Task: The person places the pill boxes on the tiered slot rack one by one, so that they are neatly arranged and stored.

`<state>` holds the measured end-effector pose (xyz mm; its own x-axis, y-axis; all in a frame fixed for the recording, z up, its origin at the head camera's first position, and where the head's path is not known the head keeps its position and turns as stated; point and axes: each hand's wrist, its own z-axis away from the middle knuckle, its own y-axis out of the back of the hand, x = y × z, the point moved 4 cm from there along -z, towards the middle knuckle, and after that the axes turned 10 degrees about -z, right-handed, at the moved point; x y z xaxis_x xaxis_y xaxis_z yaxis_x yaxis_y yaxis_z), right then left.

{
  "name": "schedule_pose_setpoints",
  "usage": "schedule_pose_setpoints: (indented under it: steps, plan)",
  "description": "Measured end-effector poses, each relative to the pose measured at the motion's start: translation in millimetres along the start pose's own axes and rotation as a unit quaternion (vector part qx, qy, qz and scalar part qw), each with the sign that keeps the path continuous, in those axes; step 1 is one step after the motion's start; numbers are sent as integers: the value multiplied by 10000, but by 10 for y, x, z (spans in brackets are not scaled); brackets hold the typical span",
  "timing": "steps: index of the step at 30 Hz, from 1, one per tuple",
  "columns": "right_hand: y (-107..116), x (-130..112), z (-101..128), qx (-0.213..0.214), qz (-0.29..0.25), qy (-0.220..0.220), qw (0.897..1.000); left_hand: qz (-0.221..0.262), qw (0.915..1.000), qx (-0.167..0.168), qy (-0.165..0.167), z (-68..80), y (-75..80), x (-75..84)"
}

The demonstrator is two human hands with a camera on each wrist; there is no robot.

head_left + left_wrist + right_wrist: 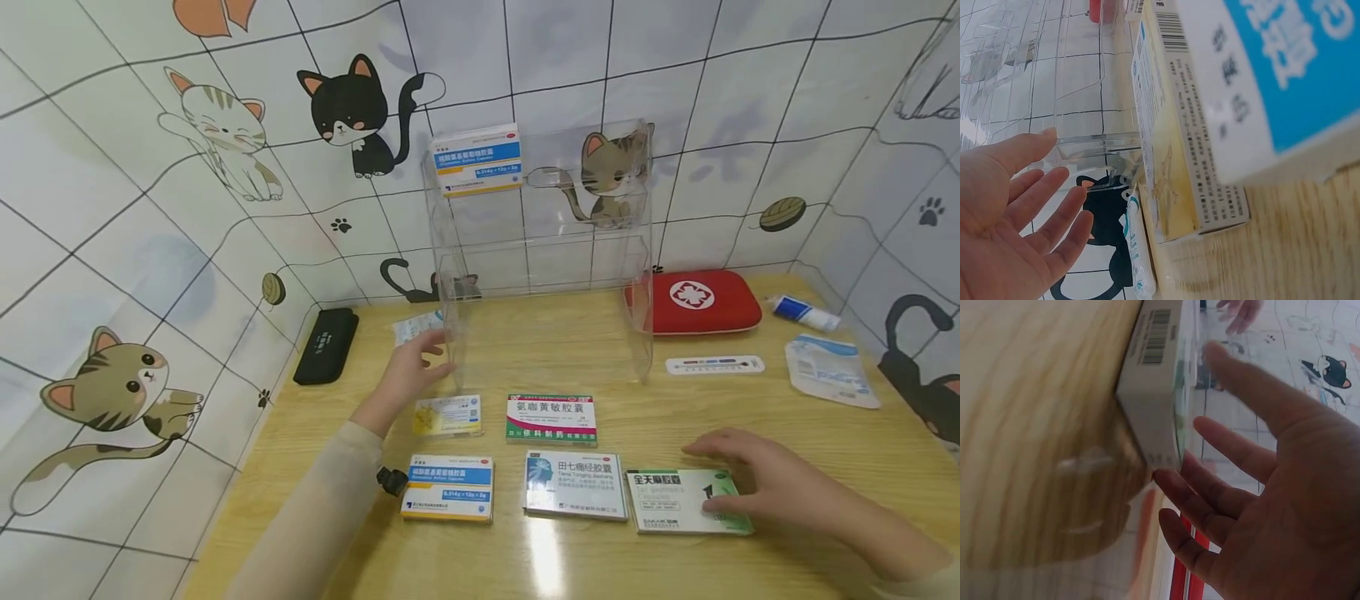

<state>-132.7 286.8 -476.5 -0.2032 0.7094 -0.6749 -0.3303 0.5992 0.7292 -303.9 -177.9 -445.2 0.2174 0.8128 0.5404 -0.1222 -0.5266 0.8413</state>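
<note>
Right hand (757, 487), fingers flat, rests on green box (686, 502); left hand (408, 371), relaxed, touches acrylic shelf (540, 250). Grip box edges squarely.

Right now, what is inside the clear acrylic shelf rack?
One blue-and-white medicine box sits on the top tier of the clear shelf rack. The lower tiers show only the cat wallpaper through the clear walls. The left hand touches its front left post.

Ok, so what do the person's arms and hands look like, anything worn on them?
Both hands are bare, with no gloves or rings in view. The left hand comes out of a long, pale beige sleeve, and a small black device sits by that wrist. The right hand shows only a sliver of pale cuff.
</note>
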Motion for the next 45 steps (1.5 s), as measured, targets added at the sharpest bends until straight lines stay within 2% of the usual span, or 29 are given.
schedule_pose_setpoints:
  steps: [5, 13, 19, 23, 27, 30, 35, 39, 41, 45]
  plan:
    - [13, 120, 127, 39, 33, -182, 9998, -158, 9998, 71, -12, -5, -6, 17]
    - [8, 164, 163, -105, 13, -320, 9994, -223, 9997, 100, 11, 10, -18, 18]
    - [78, 167, 229, 38, -210, -788, 9967, -78, 9999, 88, -27, 15, -23, 48]
    - [180, 136, 258, 536, -358, -659, 9957, -55, 9999, 99, -59, 12, -31, 44]
    - [337, 42, 195, 1364, -302, -94, 9901, -47, 9999, 125, -77, 8, -38, 26]
    - [471, -99, 91, 1957, -152, 420, 9796, -57, 9999, 142, -44, 13, -43, 8]
    - [730, -373, -148, 2728, 95, 883, 9580, -60, 9999, 124, 29, 21, -40, 4]
    - [992, -573, -410, 3107, -77, 796, 9471, -69, 9998, 177, -29, 12, -9, 13]
    - [1123, -679, -552, 3158, -246, 687, 9460, -69, 9998, 197, -64, 7, 1, 14]
    - [1376, -928, -818, 3242, -420, 771, 9419, -59, 9999, 132, -78, 11, -12, 13]
